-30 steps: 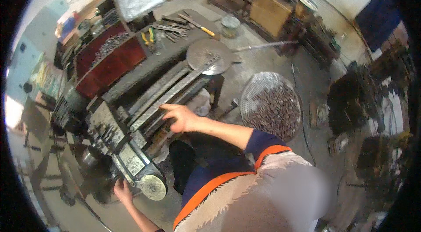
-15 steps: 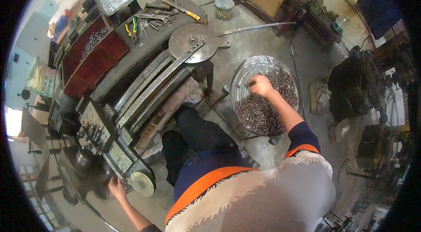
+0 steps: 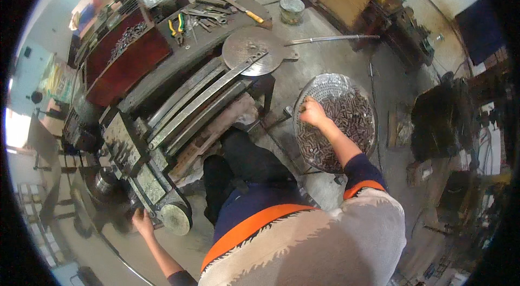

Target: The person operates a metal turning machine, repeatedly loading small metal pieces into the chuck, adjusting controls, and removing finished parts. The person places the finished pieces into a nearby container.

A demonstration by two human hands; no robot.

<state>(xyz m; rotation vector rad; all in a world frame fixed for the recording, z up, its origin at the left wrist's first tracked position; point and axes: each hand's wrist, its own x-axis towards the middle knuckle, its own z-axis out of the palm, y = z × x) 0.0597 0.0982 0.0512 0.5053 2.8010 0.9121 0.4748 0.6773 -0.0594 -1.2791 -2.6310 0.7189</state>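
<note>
A cluttered metal workshop with a grey concrete floor (image 3: pixel 346 64) surrounds a long, oily machine (image 3: pixel 162 140), which serves here as the landmark. The fingers of the right hand (image 3: pixel 313 114) are curled together down into a heap of small dark metal pieces (image 3: pixel 346 123), seemingly closing on one or a few, though what exactly they pinch cannot be told at this size. Those pieces fill a round wire basket (image 3: pixel 325 83) that sits on the floor to the right of the machine, near its far end. The fingers of the left hand (image 3: pixel 142 221) are wrapped against the near end of the machine, just beside a round disc-like wheel (image 3: pixel 176 218); whether they grip a handle there cannot be told. Outward from the machine, a round metal plate (image 3: pixel 250 57) lies at its far end, and beyond that a dark worktop (image 3: pixel 184 42) carries pliers (image 3: pixel 176 25), wrenches and a yellow-handled tool (image 3: pixel 248 14). A small tin (image 3: pixel 292 9) stands on the floor past the plate. To do the pick well, the person would likely take a single piece cleanly from the top of the heap, keep the left hand steady on the machine, and avoid snagging the basket's wire.
</note>
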